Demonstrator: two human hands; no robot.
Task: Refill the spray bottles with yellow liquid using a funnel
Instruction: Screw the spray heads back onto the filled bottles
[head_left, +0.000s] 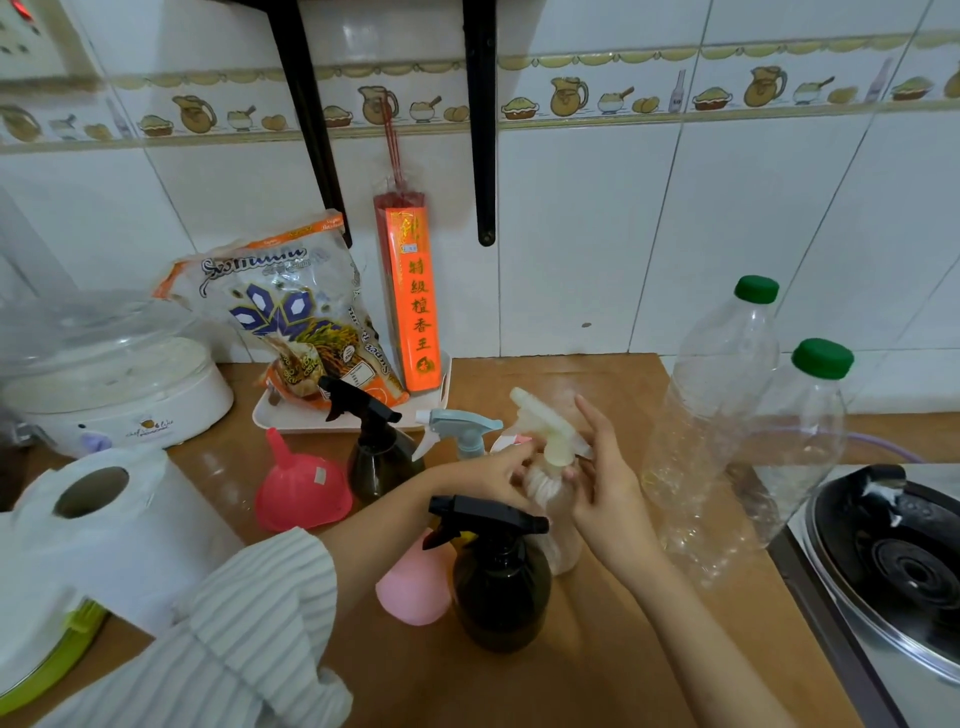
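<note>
Head view: the left hand (493, 467) grips the neck of a pale spray bottle (553, 519) near the middle of the counter (597, 665), fingers curled round it just below the cream trigger head (545, 423); the right hand (605, 483) touches the other side of that neck, index finger straight and raised beside the trigger head, the remaining fingers lightly bent against the bottle, though whether they truly clasp it I cannot tell; a striped sleeve (249, 613) covers the left forearm; just in front of the held bottle, toward the near edge, stands a dark spray bottle (498, 587) with a black trigger, touching a pink bottle (415, 587) on its left; behind the hands stand a second dark spray bottle (379, 457) and a grey-blue trigger sprayer (460, 428); the pink funnel (301, 483) sits mouth-down, spout up, left of these; toward the right edge lean two clear plastic bottles (717, 395) with green caps, apparently almost drained; a paper roll (93, 514) stands at the left edge; at the back edge a tray (343, 421) holds a rice bag (291, 312) and an orange incense pack (415, 301); a white cooker (109, 384) sits in the back left corner; a stove burner (893, 561) lies beyond the right edge.
</note>
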